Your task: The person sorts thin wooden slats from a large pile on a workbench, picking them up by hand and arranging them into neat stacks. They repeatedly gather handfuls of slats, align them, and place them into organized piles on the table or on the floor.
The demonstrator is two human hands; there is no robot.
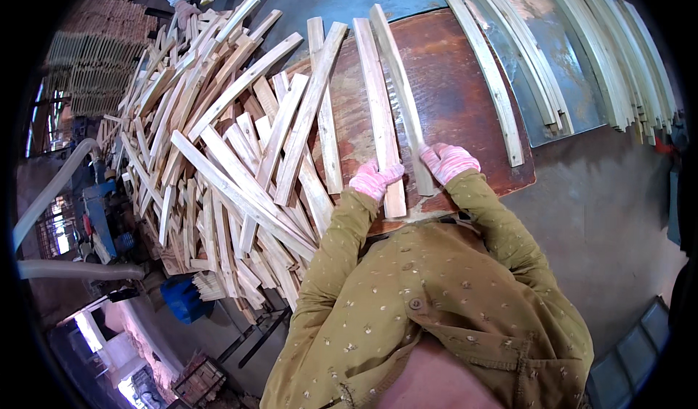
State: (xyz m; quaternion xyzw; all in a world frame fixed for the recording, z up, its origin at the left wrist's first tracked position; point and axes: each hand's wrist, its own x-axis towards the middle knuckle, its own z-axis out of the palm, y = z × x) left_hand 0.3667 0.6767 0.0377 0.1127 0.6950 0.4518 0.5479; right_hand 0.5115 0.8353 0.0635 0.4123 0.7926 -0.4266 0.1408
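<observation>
Two pale wooden strips lie lengthwise before me on a worn reddish-brown board [454, 67]. My left hand [372, 179], in a pink and white glove, is closed around the near end of the left wooden strip [377, 111]. The near end of the right wooden strip [404, 93] is gripped by my right hand [449, 163], gloved alike; this strip looks turned partly on its edge. A narrow gap separates the two strips. Farther right on the board rests a single strip [488, 82], apart from my hands.
A large jumbled pile of wooden strips [247, 198] covers the left side. Strips lie in rows at the right [611, 53] and nearer [520, 42], on a bluish metal surface [574, 67]. Another person's gloved hand [186, 13] touches the pile's far end. A pale hose [51, 183] curves at far left.
</observation>
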